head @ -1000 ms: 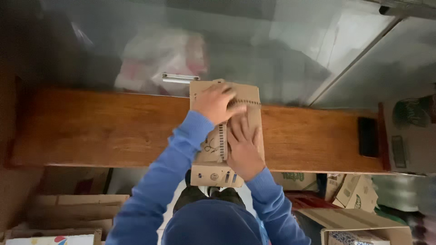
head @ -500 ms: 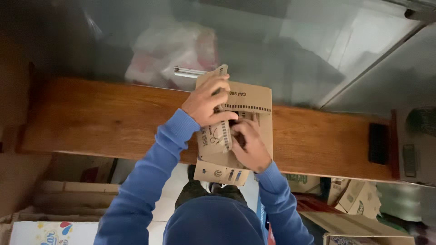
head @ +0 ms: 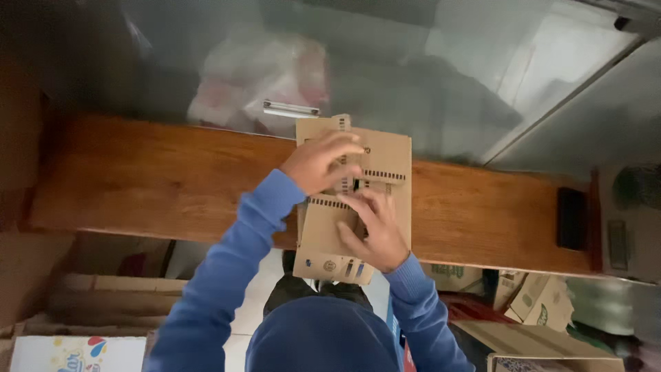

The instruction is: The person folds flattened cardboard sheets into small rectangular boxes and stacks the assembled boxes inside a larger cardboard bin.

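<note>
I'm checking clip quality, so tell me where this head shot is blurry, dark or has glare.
Head view: the left hand and right hand on the flat cardboard box look soft with motion blur; the glass pane behind the wooden counter carries milky reflections; the left edge falls into deep shadow; the print on the cardboard is unreadable.

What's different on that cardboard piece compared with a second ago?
The left hand slid from the cardboard box's top edge down to its middle; the right hand shifted slightly lower. Both keep pressing it flat on the wooden counter. The black object at the counter's end stayed put.
</note>
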